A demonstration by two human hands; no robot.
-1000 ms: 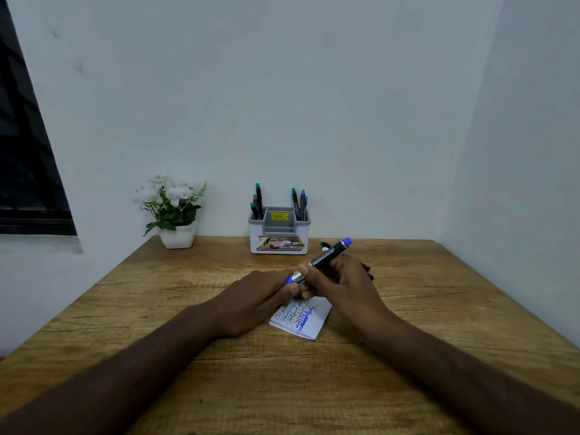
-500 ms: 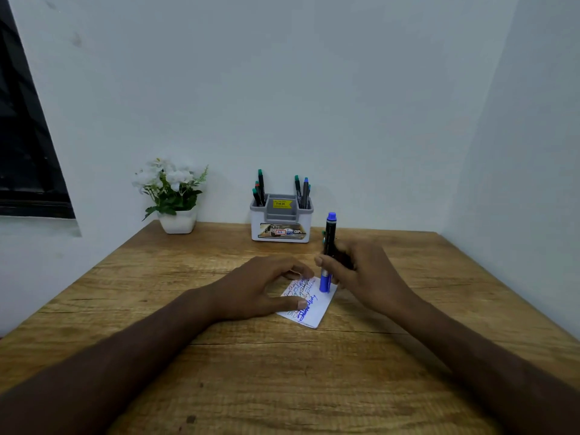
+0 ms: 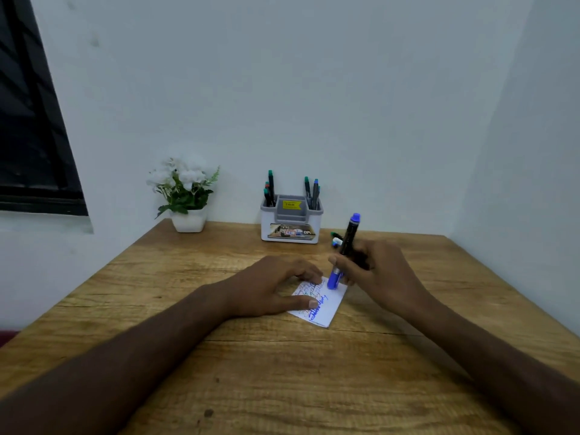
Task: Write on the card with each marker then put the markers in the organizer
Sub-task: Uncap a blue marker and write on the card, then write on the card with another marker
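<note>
A small white card covered with coloured scribbles lies on the wooden table. My left hand rests flat on the card's left part, fingers spread, pinning it down. My right hand grips a black marker with blue ends, held nearly upright, its blue lower end touching the card's far edge. The white and grey organizer stands at the back by the wall with several markers upright in it. More markers lie on the table behind my right hand, mostly hidden.
A white pot with white flowers stands at the back left of the table. Walls close the table in at the back and right. A dark window is on the left.
One second ago both hands held the marker tilted above the card. My left hand has let go and lies on the card; my right hand has stood the marker upright on the card.
</note>
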